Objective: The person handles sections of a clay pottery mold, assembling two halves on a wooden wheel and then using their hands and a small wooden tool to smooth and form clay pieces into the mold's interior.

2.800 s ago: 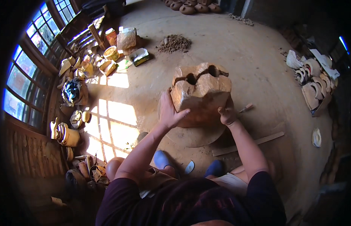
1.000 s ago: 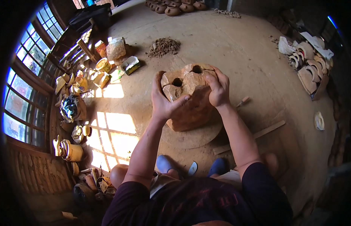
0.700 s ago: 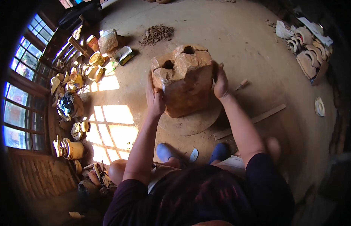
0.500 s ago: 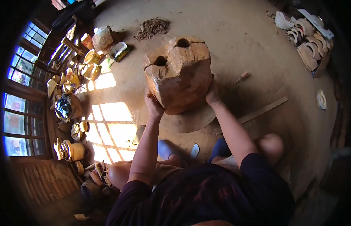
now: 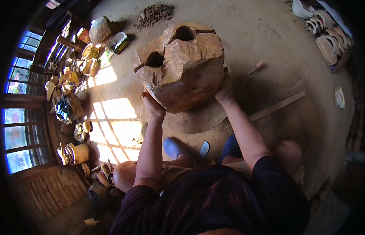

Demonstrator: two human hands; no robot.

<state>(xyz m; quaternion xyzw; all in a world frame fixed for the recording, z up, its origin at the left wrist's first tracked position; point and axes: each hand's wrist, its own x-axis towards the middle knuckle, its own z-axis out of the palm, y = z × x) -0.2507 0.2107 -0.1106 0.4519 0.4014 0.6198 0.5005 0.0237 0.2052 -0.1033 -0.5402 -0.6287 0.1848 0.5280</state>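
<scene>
A: First entry?
B: Block (image 5: 186, 72), one, brown, rough-cornered. Two round holes (image 5: 185, 33) in the top, with a seam (image 5: 164, 46) between them. Location: over the round disc (image 5: 194, 120), in front of the seated person. Whether it touches the disc, cannot tell.

A: Left grip (image 5: 154, 106)?
B: Holding the block, palm against its lower left side; fingertips partly hidden.

A: Right grip (image 5: 225, 92)?
B: Holding the block, set against its lower right side; fingers mostly hidden behind it. The block sits between the two.

A: Floor (image 5: 265, 43), right side?
B: Handled tool (image 5: 257, 66), one, near the block. Wooden strip (image 5: 277, 106), lying aslant beside the disc. Pale ring (image 5: 339, 98), one, farther right. Curved shards (image 5: 334, 41), stacked, beyond that.

A: Left side?
B: Soil heap (image 5: 154, 15), one, beyond the block. Tray (image 5: 118, 42), dark outside, pale inside. Yellow tub (image 5: 90, 51), near the tray. Sunlit patches (image 5: 119, 109), barred. Window (image 5: 18, 137), paned, at the far left.

A: Footwear?
B: Blue shoes (image 5: 172, 148), two, below the disc.
</scene>
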